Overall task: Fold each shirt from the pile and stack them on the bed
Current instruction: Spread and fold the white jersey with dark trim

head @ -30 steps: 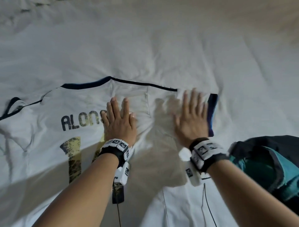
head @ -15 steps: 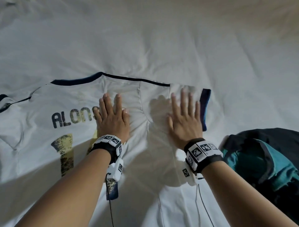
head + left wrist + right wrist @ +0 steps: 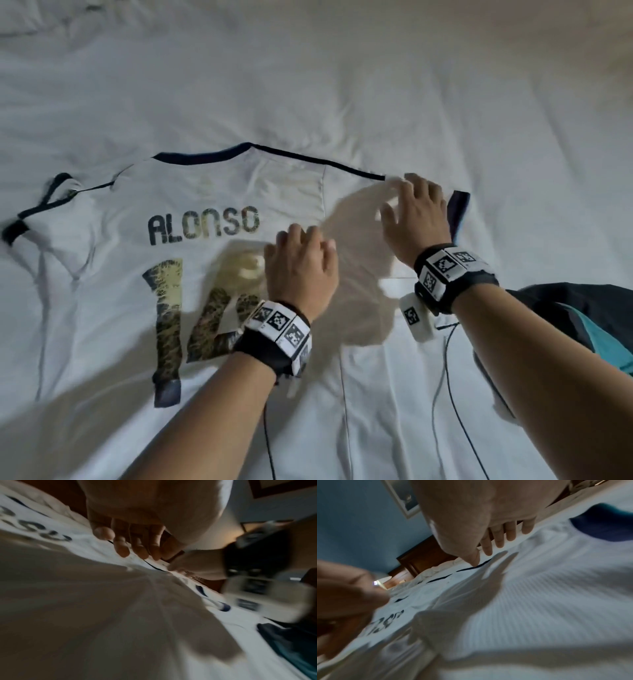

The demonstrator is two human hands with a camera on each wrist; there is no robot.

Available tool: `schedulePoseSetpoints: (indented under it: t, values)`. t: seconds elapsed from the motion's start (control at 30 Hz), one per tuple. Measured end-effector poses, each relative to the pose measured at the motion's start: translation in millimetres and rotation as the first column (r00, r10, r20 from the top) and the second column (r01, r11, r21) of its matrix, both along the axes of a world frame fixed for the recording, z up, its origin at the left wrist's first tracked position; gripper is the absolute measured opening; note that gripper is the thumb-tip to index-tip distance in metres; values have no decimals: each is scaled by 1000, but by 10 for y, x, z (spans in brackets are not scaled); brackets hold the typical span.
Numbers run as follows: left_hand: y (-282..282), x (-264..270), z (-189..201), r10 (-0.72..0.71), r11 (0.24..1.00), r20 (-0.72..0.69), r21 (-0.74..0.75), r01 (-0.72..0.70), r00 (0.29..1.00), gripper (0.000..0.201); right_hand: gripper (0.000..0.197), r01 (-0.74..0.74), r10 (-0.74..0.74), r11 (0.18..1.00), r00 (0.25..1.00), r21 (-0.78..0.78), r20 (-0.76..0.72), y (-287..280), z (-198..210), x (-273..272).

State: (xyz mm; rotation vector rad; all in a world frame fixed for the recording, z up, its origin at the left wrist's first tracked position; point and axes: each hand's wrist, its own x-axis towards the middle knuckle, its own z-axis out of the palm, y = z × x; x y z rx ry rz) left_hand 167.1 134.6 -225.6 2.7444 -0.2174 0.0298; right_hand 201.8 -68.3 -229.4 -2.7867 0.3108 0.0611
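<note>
Jersey (image 3: 212, 212) lies back-up and spread on the bed (image 3: 342, 85), in the head view; the left hand (image 3: 301, 270) hovers beside the number, the right hand (image 3: 416, 216) at the right shoulder edge, both holding nothing. The next fold should probably start at that right sleeve, pinched at shoulder and hem together. Left wrist view: fingers (image 3: 121, 547) hang relaxed just above the cloth. Right wrist view: fingers (image 3: 499, 539) extend loosely over the dark trim; keep the fabric taut while folding.
</note>
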Motion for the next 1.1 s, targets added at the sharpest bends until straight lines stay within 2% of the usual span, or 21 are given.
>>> schedulePoseSetpoints:
  t: [0.1,0.17,0.23,0.3,0.37,0.43,0.5,0.57,0.63,0.73,0.8,0.97,1.1]
  values:
    - [-292,-375,80,-66,997,-159,-61,56,985,40,54,-174,175,984,983,29,-48,60,-38,211]
    - [-441,-528,24,-21,998,-290,43,35,957,53,62,-241,238,971,964,-3,-121,78,-63,300]
    - [-551,-616,-23,38,993,-330,121,2,943,55,69,-249,237,968,953,-41,-189,91,-88,348]
    - [-629,-646,-58,56,994,-349,110,-19,935,53,72,-212,192,974,960,-81,-206,113,-82,389]
    - [-656,-629,-52,68,995,-392,91,-35,917,47,66,-144,123,985,973,-97,-197,156,-63,432]
    - [-652,-591,-44,55,998,-441,49,-38,896,33,48,-87,66,991,978,-101,-196,199,-40,468]
    - [-610,-589,-70,87,996,-368,1,-93,926,27,32,-63,41,991,983,-117,-180,242,-15,494]
    - [-524,-588,-79,125,983,-357,-84,-165,926,34,28,-46,35,995,992,-83,-120,304,7,517]
    - [-415,-587,-10,134,967,-420,-143,-212,897,24,25,-24,24,1000,998,-3,-60,393,49,541]
    - [-184,-634,32,200,891,-469,-279,-359,860,11,23,-13,13,995,1000,96,5,585,155,574]
    - [-3,-661,42,255,826,-488,-339,-450,835,9,20,-29,24,990,999,135,33,745,225,612]
    - [503,-729,-51,372,695,-495,-411,-589,785,9,14,-128,124,978,992,165,37,1220,255,730]
    - [810,-763,-136,437,633,-487,-431,-644,756,16,16,-216,215,965,976,147,19,1616,192,820]
